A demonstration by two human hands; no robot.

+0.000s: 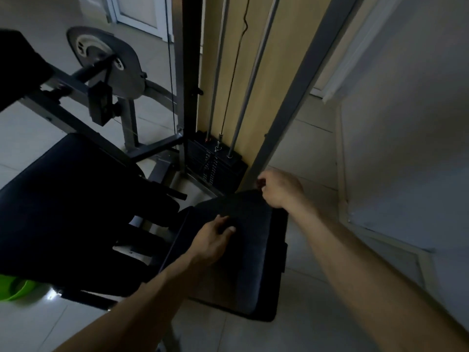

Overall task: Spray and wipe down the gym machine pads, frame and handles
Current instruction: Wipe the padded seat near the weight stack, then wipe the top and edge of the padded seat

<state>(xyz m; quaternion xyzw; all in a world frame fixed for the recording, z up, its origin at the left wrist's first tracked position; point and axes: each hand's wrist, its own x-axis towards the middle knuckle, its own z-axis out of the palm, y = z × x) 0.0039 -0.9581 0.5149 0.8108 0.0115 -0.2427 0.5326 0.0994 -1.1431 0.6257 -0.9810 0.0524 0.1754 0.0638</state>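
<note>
My left hand [212, 240] rests on the pad [253, 265], fingers bent; it is too dark to tell whether it holds anything. My right hand [280, 189] pinches the pad's far corner, just beside the frame post [281, 107] and weight stack [218, 162]. A bench [66, 199] crowds the left edge, with floor [314, 158] on the right.

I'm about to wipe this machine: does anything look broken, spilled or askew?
Nothing stands out. The weight stack sits level, the guide rods run straight, the dark cloth lies flat, left hand on it, right hand pinching its corner.
</note>
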